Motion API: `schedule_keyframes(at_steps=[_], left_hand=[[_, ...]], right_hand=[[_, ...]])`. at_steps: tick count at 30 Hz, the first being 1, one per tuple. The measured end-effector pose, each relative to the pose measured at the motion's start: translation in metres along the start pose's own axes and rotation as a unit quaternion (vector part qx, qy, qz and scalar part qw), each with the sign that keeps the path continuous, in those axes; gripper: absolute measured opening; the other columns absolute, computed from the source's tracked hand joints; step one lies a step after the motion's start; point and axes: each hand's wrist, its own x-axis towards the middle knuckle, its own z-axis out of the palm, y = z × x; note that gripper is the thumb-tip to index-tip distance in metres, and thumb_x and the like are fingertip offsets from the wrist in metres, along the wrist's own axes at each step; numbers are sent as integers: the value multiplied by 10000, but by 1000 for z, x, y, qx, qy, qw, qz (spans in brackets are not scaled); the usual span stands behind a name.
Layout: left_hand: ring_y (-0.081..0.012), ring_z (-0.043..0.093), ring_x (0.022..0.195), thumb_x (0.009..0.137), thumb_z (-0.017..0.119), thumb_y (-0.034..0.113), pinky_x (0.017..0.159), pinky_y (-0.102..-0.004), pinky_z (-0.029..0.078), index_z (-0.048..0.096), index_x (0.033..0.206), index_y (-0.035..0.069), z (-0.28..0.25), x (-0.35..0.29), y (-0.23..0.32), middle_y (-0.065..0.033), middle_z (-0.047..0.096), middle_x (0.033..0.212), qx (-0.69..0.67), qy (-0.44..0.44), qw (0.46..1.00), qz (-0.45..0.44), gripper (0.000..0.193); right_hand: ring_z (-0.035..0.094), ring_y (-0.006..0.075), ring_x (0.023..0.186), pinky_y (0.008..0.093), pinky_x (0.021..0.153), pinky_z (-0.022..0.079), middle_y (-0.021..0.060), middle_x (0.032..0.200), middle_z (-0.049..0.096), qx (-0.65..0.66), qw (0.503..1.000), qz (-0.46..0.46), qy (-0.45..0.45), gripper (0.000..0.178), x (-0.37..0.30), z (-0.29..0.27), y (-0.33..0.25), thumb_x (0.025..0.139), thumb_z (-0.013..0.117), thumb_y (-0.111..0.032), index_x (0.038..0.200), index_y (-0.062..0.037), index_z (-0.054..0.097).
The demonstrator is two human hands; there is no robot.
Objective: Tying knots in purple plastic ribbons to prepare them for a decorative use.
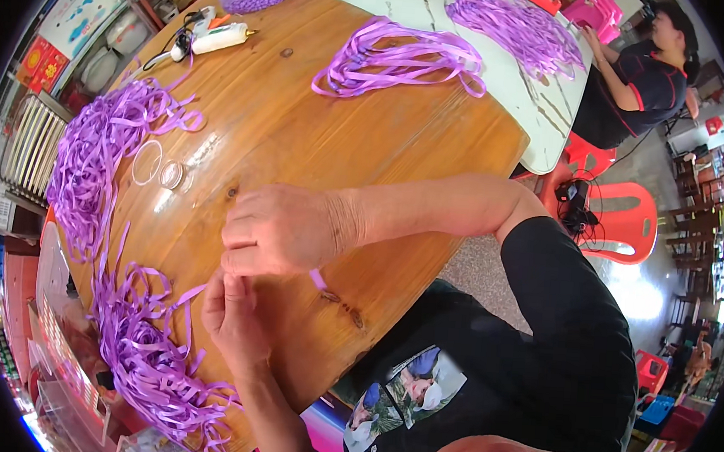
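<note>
My right hand point(279, 229) and my left hand point(236, 318) meet over the round wooden table point(317, 140), fingertips pressed together. Both pinch a thin purple ribbon strip point(319, 279); a short end pokes out under my right hand, and another part trails left from my left fingers toward a loose ribbon pile point(155, 362). The pinch point itself is hidden by my fingers. A second large heap of purple ribbon point(92, 160) lies at the table's left edge.
Two clear rings point(146, 161) lie near the left heap. A glue gun point(216, 39) rests at the far side, a ribbon bundle point(397, 58) beyond my hands. Another person point(636, 77) sits at a white table point(543, 104) with more ribbon point(515, 24). Red chairs point(619, 217) stand to the right.
</note>
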Motion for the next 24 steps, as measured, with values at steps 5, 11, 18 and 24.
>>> schedule_keyframes(at_steps=[5,11,18,24], left_hand=[[-108,487,759,908,564,62,673,-262,395,634,933,-16,-15,6,15,-33,542,843,215,65,964,140,108],[-295,525,1093,905,552,77,929,-387,415,525,1210,-20,18,9,8,-172,531,1189,544,109,744,371,321],[-34,440,632,941,525,135,551,-165,324,594,1089,-5,15,6,-3,29,549,716,1,-31,997,-72,214],[-46,509,750,871,640,96,683,-175,381,677,924,2,3,3,3,11,613,793,61,86,994,-8,113]], right_hand=[[559,241,721,349,621,451,58,741,524,75,994,84,7,102,-11,-10,11,773,612,-171,777,-72,589],[555,244,752,348,630,447,62,751,526,32,999,23,-26,93,-16,-7,9,760,605,-150,767,-61,580],[574,228,736,323,628,467,55,852,587,-13,999,-24,32,160,-17,3,6,733,594,-133,874,-64,627],[613,219,761,279,665,483,85,856,615,162,980,115,-15,141,-21,-2,10,777,671,-80,909,-33,657]])
